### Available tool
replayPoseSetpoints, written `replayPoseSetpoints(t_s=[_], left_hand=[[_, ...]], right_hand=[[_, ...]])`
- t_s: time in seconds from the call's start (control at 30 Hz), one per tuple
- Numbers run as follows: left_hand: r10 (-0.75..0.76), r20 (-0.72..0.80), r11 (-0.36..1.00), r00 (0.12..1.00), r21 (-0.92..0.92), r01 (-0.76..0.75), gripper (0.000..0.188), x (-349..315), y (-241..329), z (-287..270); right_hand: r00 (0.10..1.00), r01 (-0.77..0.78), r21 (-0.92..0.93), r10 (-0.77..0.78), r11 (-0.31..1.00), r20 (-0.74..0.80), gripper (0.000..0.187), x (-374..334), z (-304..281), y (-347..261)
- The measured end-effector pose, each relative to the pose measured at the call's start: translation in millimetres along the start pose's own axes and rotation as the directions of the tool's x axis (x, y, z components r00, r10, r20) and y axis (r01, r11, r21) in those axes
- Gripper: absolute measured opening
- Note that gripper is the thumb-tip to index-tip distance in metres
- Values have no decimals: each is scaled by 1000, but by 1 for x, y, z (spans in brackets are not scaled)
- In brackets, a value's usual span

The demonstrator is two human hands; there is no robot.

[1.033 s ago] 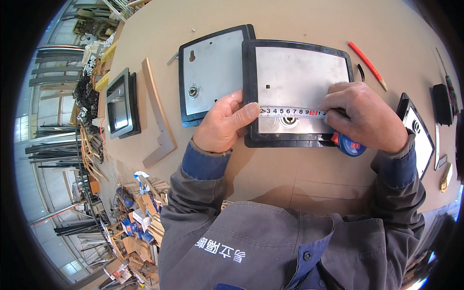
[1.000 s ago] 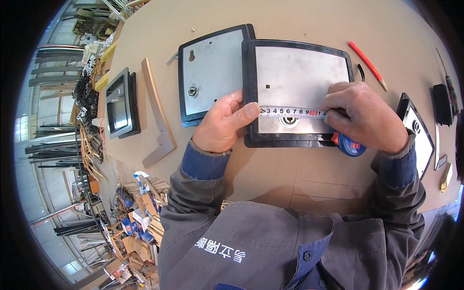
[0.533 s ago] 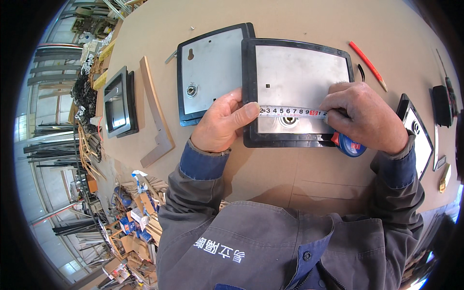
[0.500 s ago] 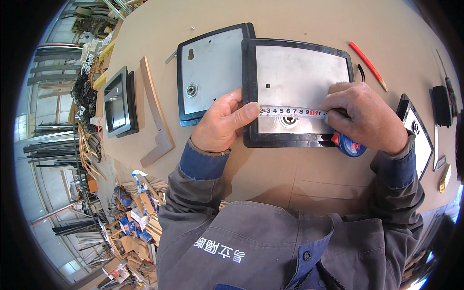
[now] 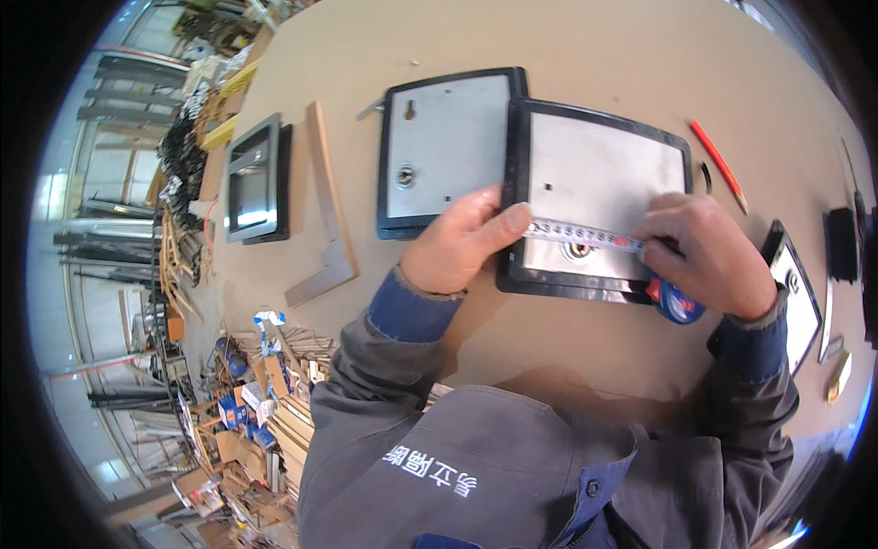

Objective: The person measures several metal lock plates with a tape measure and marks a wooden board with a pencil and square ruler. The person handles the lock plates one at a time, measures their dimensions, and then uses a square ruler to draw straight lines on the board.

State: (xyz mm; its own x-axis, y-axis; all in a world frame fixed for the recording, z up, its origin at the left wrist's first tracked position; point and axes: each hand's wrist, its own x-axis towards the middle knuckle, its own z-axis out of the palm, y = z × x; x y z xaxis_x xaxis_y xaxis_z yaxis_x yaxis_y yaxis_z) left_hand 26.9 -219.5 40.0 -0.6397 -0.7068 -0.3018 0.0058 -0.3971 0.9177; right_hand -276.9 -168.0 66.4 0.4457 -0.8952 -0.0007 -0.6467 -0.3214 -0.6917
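Observation:
A metal panel (image 5: 608, 156) with a black frame and a round lock (image 5: 580, 250) lies in front of me, overlapping a similar panel (image 5: 462, 128) to its left. Across it, just above the lock, runs the blade of a tape measure (image 5: 581, 234). My left hand (image 5: 462, 242) grips the panel's left edge, its thumb pressing the blade's end against the frame. Closed fingers of my right hand (image 5: 709, 252) pinch the blade near the panel's right side. The blue and red tape case (image 5: 679, 304) hangs below that hand, at the frame's lower right corner.
On the brown table (image 5: 594, 55) lie a red pencil (image 5: 720, 165), a wooden square (image 5: 331, 197) and a grey recessed frame (image 5: 254, 183). Farther right are another black-framed panel (image 5: 794, 288) and a yellowish tool (image 5: 839, 377). Boxes and timber offcuts (image 5: 265, 412) crowd the lower left.
The whole view has shifted, so the table's things appear farther right and lower, slightly turned. Both hands keep their holds on the panel and tape.

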Motion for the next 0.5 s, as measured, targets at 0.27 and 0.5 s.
replayPoseSetpoints(t_s=[0.27,0.5], left_hand=[[-35,-250,906,968,401,136,44,-25,30,-28],[600,-557,432,574,830,353,63,-35,2,-101]], right_hand=[[999,-14,-19,15,1000,45,19,-1,0,-3],[998,67,-12,-66,998,8,15,1,5,-2]])
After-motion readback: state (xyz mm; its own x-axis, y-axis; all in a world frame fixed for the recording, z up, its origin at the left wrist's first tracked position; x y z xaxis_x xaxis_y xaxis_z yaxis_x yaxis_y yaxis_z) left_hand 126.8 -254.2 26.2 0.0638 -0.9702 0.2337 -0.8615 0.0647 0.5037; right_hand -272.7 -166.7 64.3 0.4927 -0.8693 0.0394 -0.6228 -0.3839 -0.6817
